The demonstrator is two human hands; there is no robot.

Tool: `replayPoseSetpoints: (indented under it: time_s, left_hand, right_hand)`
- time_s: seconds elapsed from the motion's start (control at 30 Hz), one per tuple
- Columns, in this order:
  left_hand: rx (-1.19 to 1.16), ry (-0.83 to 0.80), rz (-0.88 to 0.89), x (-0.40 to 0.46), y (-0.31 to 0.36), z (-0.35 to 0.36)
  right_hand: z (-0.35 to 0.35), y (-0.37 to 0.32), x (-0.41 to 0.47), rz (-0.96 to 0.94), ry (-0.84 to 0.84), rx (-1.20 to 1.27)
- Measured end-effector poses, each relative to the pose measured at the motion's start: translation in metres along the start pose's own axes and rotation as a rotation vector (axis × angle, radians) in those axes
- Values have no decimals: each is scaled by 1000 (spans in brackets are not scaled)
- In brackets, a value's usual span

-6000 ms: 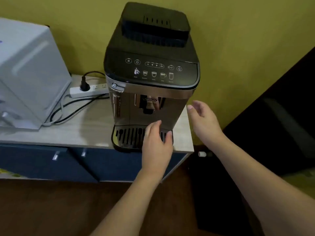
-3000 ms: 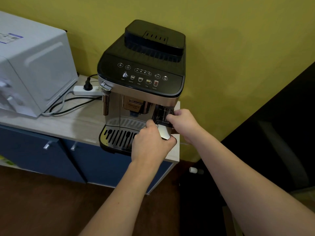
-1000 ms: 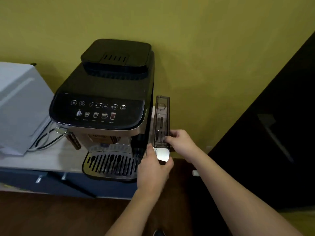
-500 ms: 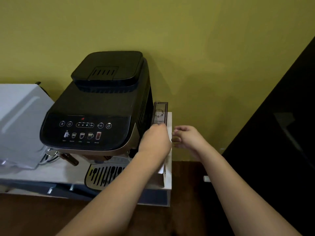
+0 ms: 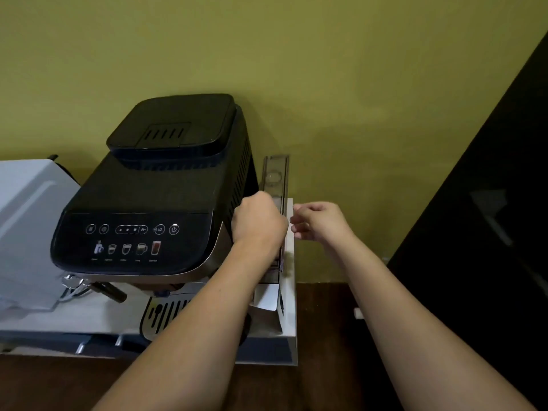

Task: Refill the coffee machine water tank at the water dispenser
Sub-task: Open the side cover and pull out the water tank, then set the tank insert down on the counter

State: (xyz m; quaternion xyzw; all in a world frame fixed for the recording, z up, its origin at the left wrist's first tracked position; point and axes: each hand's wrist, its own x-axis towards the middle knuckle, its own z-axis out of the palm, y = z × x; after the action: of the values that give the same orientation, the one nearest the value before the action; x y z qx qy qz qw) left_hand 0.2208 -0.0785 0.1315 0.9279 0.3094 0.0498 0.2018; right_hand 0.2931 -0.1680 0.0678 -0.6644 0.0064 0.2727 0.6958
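Observation:
A black and silver coffee machine (image 5: 154, 200) stands on a light counter (image 5: 289, 315). Its narrow smoky water tank (image 5: 274, 176) stands upright, pulled out along the machine's right side at the counter's right edge. My left hand (image 5: 258, 222) is closed over the tank's top, about halfway along it. My right hand (image 5: 320, 221) hovers just right of the tank, fingers loosely curled, holding nothing. The lower part of the tank is hidden behind my left hand and forearm.
A white appliance (image 5: 26, 221) sits left of the machine on the same counter. A yellow wall is close behind. A dark panel (image 5: 489, 218) fills the right side. Brown floor lies below the counter.
My view has risen above the machine. The tank slid out of the machine's right side. My right hand let go of it and my left hand moved up from the tank's front onto its top.

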Motion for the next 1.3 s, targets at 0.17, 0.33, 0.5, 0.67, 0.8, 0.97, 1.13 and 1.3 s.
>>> replayPoseSetpoints:
  time_s: [0.17,0.33,0.5,0.67,0.8,0.97,1.13,1.3]
  left_hand:
    - [-192,373,290,-35,10,-74]
    - [-370,742,522,-53,-7,-150]
    - [-383,884,553,-55,-69,-201]
    - [-292,864,491,-49,-168,-235]
    - [-258,558,302,-47,-278,-241]
    - [7,-21,14,-26,-424,-192]
    - [163,-332,72,16,-472,-110]
    - [226,-410,150,66,-466,-40]
  right_hand:
    - [15,-103,-61,-435,24,-72]
    - [71,-196,-140,-862,-41,-6]
    - [146,-206,-182,-1088,-123,-43]
    - [242,-168,-181,-1044,-115,-101]
    - [334,-95,-162,-812,-58,-212]
    - [424,53,-121,-235,-97,-294]
    - [443,156,-78,292,79,-98]
    - [429,205,-9,443,236,-65]
